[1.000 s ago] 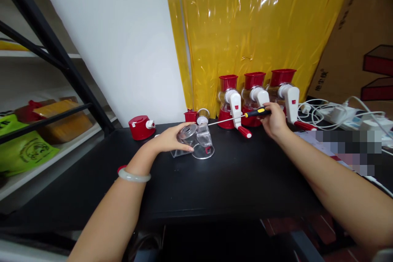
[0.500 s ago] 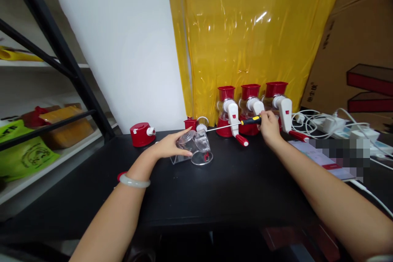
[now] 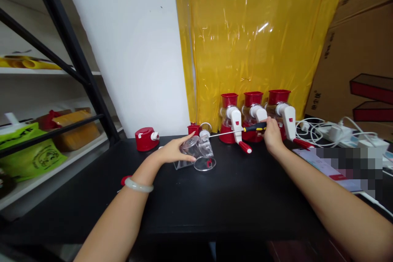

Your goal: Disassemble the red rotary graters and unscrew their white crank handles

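Left hand (image 3: 175, 150): mine's wrapped around a clear plastic housing with a round, flared rim (image 3: 199, 149), thumb on the near side; pale bangle (image 3: 139, 185) on that wrist.
Right hand (image 3: 272, 134): fingers closed on a screwdriver with a black-and-yellow handle and slim metal shaft (image 3: 250, 127); it's pointing left, almost level.
Screwdriver tip: right at the housing's upper right part (can't tell if it's actually touching).
Housing: on the flat black table (image 3: 233, 196), tipped over, rim toward me.
Back row: three red-white-and-clear plastic hand-crank machines (image 3: 253, 98), upright, just behind the screwdriver.
Left of the housing: a squat round red plastic base with a white nozzle (image 3: 145, 140); well apart from the machines.
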`<state>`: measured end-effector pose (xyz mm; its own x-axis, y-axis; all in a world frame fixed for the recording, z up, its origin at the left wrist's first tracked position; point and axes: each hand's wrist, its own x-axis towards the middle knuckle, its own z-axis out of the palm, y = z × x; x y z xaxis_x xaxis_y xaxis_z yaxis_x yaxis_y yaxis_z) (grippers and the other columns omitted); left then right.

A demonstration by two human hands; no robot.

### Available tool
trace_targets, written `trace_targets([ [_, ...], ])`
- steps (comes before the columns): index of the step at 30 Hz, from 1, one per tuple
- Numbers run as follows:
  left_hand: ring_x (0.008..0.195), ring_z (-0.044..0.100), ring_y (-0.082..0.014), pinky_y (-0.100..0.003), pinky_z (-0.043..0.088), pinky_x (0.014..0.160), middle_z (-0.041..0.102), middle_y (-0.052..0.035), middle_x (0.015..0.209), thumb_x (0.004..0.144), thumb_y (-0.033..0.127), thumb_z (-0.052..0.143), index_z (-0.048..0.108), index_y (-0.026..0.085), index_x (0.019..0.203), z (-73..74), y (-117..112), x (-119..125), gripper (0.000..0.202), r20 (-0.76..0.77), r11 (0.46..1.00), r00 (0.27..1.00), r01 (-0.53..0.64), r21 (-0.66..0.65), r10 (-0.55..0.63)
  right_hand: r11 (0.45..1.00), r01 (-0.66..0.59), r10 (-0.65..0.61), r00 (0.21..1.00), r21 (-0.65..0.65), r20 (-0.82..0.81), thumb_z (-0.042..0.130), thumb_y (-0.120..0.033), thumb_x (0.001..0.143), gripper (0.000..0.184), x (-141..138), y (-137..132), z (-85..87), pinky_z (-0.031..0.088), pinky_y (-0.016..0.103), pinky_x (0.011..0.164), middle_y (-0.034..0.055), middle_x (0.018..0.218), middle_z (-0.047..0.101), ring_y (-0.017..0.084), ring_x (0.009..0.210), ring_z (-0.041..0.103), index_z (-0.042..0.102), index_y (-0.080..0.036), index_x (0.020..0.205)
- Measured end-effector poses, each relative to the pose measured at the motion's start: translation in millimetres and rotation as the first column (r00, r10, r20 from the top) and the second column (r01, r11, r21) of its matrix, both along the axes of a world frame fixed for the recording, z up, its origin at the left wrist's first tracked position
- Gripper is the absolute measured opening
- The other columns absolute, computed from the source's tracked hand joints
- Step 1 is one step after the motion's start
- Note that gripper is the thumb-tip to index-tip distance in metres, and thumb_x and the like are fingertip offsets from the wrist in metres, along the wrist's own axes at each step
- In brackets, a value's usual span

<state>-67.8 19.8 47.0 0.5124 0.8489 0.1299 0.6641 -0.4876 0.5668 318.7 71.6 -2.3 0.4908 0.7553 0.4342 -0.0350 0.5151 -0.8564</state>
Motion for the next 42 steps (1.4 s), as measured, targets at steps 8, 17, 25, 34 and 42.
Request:
trace_targets([
  [8, 0.128, 0.054, -0.0303, -0.046, 0.038, 0.109, 0.051, -0.0105, 0.146, 0.063, 0.049, 0.081, 0.03, 0.024, 0.153, -5.5, 4.1, -3.4, 0.106, 0.012, 1.0, 1.0, 0.027, 0.009, -0.027, 0.995, 0.015, -0.027, 0.993, -0.1, -0.114, 0.062, -0.04, 0.074, 0.021, -5.9, 4.0, -0.4, 0.043, 0.022, 0.041, -0.0049, 0.072, 0.055, 0.01, 0.05, 0.051, 0.052, -0.024, 0.082],
  [17, 0.131, 0.051, -0.0304, -0.044, 0.036, 0.111, 0.052, -0.0107, 0.145, 0.06, 0.05, 0.083, 0.04, 0.023, 0.148, 1.0, -2.9, 2.3, 0.102, 0.004, 0.998, 0.999, 0.048, 0.045, -0.048, 0.995, -0.056, 0.035, 0.967, -0.078, -0.251, 0.064, -0.036, 0.072, 0.021, -11.4, -0.8, 6.0, 0.046, 0.022, 0.042, -0.004, 0.072, 0.055, 0.011, 0.055, 0.054, 0.052, -0.023, 0.083],
  [25, 0.127, 0.054, -0.0294, -0.042, 0.04, 0.109, 0.055, -0.0095, 0.142, 0.059, 0.049, 0.084, 0.044, 0.023, 0.144, -3.0, -0.9, 1.9, 0.097, 0.013, 0.996, 0.998, 0.067, 0.066, -0.068, 0.993, 0.061, -0.071, 0.992, -0.098, -0.1, 0.064, -0.061, 0.075, 0.042, -8.0, 1.2, 1.8, 0.036, 0.022, 0.036, -0.0059, 0.063, 0.05, 0.009, 0.042, 0.045, 0.05, -0.022, 0.084],
  [34, 0.129, 0.052, -0.03, -0.043, 0.038, 0.11, 0.053, -0.0101, 0.144, 0.06, 0.048, 0.084, 0.043, 0.024, 0.144, -3.5, 1.0, 0.7, 0.097, 0.005, 0.995, 0.997, 0.077, 0.058, -0.078, 0.998, -0.066, 0.055, 0.947, -0.025, -0.316, 0.066, -0.044, 0.076, 0.029, -16.0, 3.0, 3.1, 0.043, 0.022, 0.043, -0.0059, 0.068, 0.049, 0.01, 0.052, 0.051, 0.046, -0.024, 0.084],
  [42, 0.128, 0.054, -0.031, -0.045, 0.038, 0.109, 0.053, -0.0102, 0.144, 0.061, 0.048, 0.082, 0.042, 0.026, 0.145, -4.4, 3.2, 0.3, 0.096, 0.004, 0.995, 0.996, 0.088, 0.051, -0.088, 0.999, -0.037, 0.027, 0.928, -0.019, -0.371, 0.054, -0.032, 0.072, 0.016, -17.0, -4.4, 8.2, 0.049, 0.026, 0.054, -0.0016, 0.084, 0.054, 0.014, 0.073, 0.056, 0.054, -0.023, 0.084],
])
